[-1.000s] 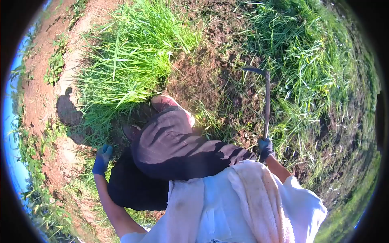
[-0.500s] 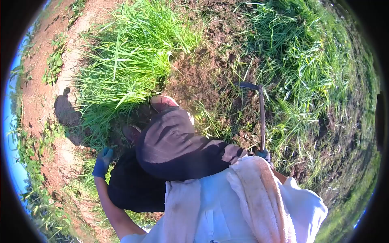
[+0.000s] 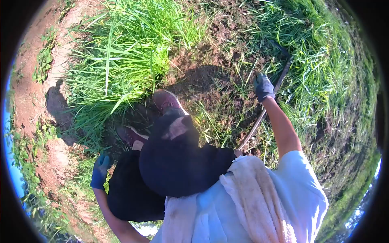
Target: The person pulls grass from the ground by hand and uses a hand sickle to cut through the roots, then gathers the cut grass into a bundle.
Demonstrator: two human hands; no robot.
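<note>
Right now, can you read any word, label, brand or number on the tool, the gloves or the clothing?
None: no word, label, brand or number shows anywhere. The long-handled tool, the gloved right hand and left hand, the white shirt and the towel all look plain.

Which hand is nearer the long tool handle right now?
Right. The right hand grips the handle above the grass; the left hand hangs by the dark trouser leg, far from it.
</note>
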